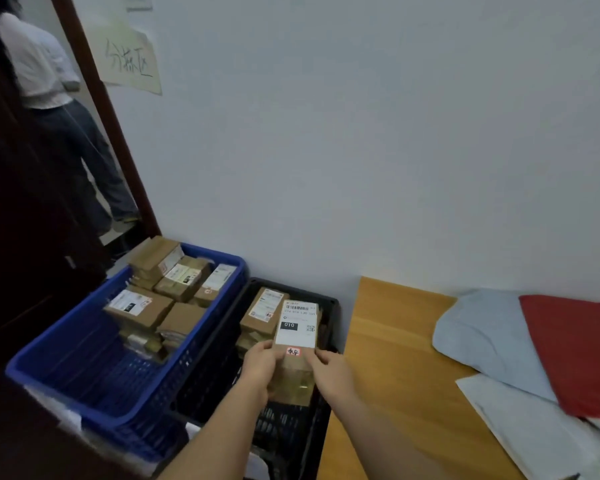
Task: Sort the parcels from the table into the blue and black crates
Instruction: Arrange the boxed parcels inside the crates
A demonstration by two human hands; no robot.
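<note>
Brown cardboard parcel with its white label up hung over the black plastic crate, left hand and right hand each in a pinching grip on its near edges, likely to read it before lowering.

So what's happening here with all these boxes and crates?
A person is sorting parcels. Both hands, left hand and right hand, hold a small cardboard parcel with a white shipping label over the black crate, which already holds a few boxes. The blue crate beside it is stacked with more boxes. On the wooden table to the right lie soft mailer bags, one red, still unsorted.
</note>
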